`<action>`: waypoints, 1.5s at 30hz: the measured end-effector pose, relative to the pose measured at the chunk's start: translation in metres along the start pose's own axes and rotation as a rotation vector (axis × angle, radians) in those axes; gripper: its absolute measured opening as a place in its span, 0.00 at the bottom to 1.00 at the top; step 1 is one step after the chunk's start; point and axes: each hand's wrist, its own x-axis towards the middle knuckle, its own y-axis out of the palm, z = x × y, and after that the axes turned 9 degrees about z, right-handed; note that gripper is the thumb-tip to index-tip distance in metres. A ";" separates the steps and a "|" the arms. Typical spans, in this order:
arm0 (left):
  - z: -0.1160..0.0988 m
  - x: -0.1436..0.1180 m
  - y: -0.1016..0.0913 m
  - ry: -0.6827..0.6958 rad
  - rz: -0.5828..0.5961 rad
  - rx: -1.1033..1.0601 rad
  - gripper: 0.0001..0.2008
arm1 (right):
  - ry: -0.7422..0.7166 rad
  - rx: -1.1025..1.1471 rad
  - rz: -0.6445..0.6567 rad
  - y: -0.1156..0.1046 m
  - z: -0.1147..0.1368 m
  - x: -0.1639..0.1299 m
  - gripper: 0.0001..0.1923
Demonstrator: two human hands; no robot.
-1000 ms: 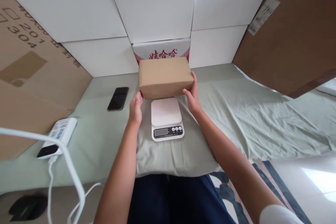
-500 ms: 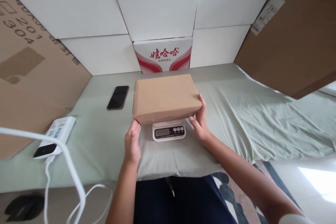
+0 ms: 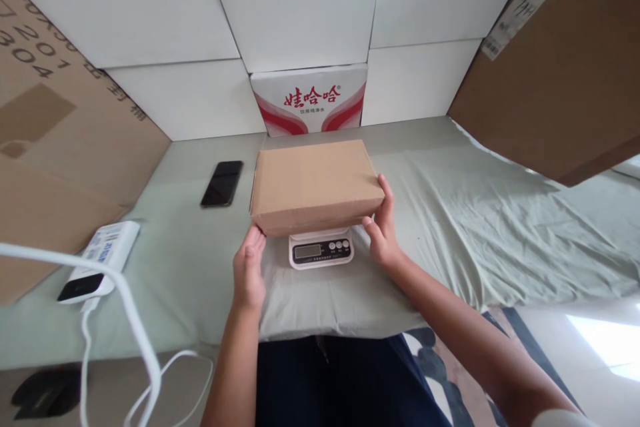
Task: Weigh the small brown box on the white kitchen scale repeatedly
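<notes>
Hidden: the scale (image 3: 321, 249) shows only its front strip with display and buttons; its weighing plate lies under the cardboard box (image 3: 315, 183). The readout is too small to read.
Cut off: the person's arms leave the lower edge of the view, and the brown cardboard sheets (image 3: 550, 73) at left and right run past the edges.
Hard to tell: whether the box rests fully on the scale or is partly borne by the hands.
Box: closed brown carton, lying flat and level over the scale, in the middle of the surface (image 3: 450, 213), which is covered in pale green cloth. What is in it cannot be seen.
Left hand (image 3: 249, 270): at the box's near left corner, fingers (image 3: 255, 238) loosely curved and touching its lower edge, not wrapped round it.
Right hand (image 3: 383, 230): against the box's right end, fingers curled round the near right corner, thumb below.
Behind the box: a white carton with red characters (image 3: 310, 100), standing against the white panels (image 3: 300, 7); closed, contents unseen.
Left of the box: a black phone (image 3: 222, 183) lying flat, well apart.
Far left: a white power bank (image 3: 100, 260) with a white cable (image 3: 135, 327) looping off the near edge.
</notes>
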 end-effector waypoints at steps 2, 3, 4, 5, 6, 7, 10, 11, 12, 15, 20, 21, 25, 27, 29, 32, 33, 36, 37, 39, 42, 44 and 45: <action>0.000 0.000 0.001 0.035 -0.014 -0.005 0.38 | 0.004 0.021 -0.014 0.000 -0.002 -0.001 0.39; 0.000 0.000 0.002 0.050 -0.021 -0.014 0.38 | 0.006 0.031 -0.015 0.000 -0.003 -0.002 0.39; -0.001 0.000 0.003 0.059 -0.024 -0.024 0.38 | 0.010 0.043 -0.010 -0.001 -0.003 -0.002 0.38; -0.003 0.001 0.003 0.061 -0.021 -0.031 0.37 | 0.015 0.056 0.002 -0.002 -0.002 -0.001 0.38; -0.006 0.003 0.004 0.056 -0.010 -0.035 0.37 | 0.021 0.067 0.014 -0.004 0.000 0.001 0.37; -0.011 0.006 0.005 0.052 0.004 -0.035 0.37 | 0.027 0.076 0.025 -0.006 0.003 0.004 0.36; -0.032 0.030 0.007 0.082 0.040 -0.040 0.38 | 0.011 0.073 0.019 -0.014 0.019 0.028 0.37; -0.039 0.043 0.009 0.107 0.050 -0.050 0.38 | -0.006 0.066 0.005 -0.016 0.024 0.039 0.37; -0.044 0.058 0.010 0.135 0.058 -0.062 0.39 | -0.031 0.063 -0.007 -0.016 0.026 0.051 0.38; -0.041 0.107 0.014 0.163 0.089 -0.098 0.37 | -0.098 0.103 -0.029 -0.010 0.012 0.086 0.38; 0.016 0.153 0.020 0.026 0.059 -0.167 0.35 | -0.039 0.152 -0.058 0.015 -0.053 0.113 0.40; 0.027 0.155 0.021 0.000 0.058 -0.168 0.35 | -0.017 0.156 -0.059 0.018 -0.065 0.114 0.41; 0.052 0.158 0.021 -0.055 0.064 -0.176 0.34 | 0.032 0.171 -0.049 0.023 -0.090 0.114 0.41; 0.053 0.160 0.018 -0.064 0.051 -0.172 0.34 | 0.043 0.183 -0.039 0.020 -0.094 0.113 0.42; 0.051 0.163 0.011 -0.065 0.015 -0.169 0.34 | 0.060 0.198 -0.052 0.016 -0.097 0.112 0.43; 0.047 0.166 0.002 -0.054 -0.046 -0.182 0.34 | 0.100 0.197 -0.063 0.010 -0.100 0.109 0.42; 0.046 0.166 0.001 -0.058 -0.054 -0.187 0.35 | 0.111 0.194 -0.050 0.008 -0.100 0.108 0.42; 0.045 0.164 0.002 -0.121 -0.022 -0.179 0.35 | 0.121 0.207 0.010 0.009 -0.099 0.105 0.42; 0.045 0.162 0.005 -0.148 -0.001 -0.171 0.36 | 0.118 0.215 0.023 0.011 -0.097 0.105 0.42; 0.047 0.159 0.009 -0.187 0.044 -0.155 0.37 | 0.107 0.223 0.033 0.015 -0.092 0.104 0.44; 0.048 0.157 0.014 -0.195 0.099 -0.141 0.41 | 0.098 0.220 0.037 0.020 -0.082 0.105 0.45; 0.044 0.156 0.015 -0.174 0.111 -0.132 0.43 | 0.095 0.215 0.040 0.020 -0.074 0.107 0.46; 0.040 0.154 0.014 -0.151 0.110 -0.127 0.43 | 0.086 0.208 0.041 0.019 -0.069 0.108 0.46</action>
